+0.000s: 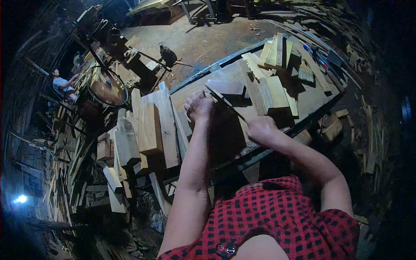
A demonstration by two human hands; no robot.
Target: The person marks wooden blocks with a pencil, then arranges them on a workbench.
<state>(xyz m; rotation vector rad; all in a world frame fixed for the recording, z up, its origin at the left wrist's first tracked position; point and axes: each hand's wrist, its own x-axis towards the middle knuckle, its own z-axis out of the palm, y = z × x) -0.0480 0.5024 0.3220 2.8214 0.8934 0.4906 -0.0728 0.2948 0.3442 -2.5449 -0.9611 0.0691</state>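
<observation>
My right hand [262, 128] is closed round the near end of a long, narrow, dark blade-like tool [226, 102]. The tool slants away to the left, and its far tip lies just beyond my left hand [200, 105]. That hand is curled into a fist over the workbench [190, 88]; a small pale edge shows by its fingers, and I cannot tell what it grips. Right behind the tool's tip rests a smooth, pale rectangular block [226, 87]. Deep shadow covers the bench top between my forearms.
Wooden blocks [149, 130] crowd the bench's left end; more wood pieces [275, 93] are stacked at its right. A brush [306, 74] lies beyond them. Near a large round wheel [107, 86] at the far left is another person [65, 84]. Scrap wood [65, 173] covers the floor.
</observation>
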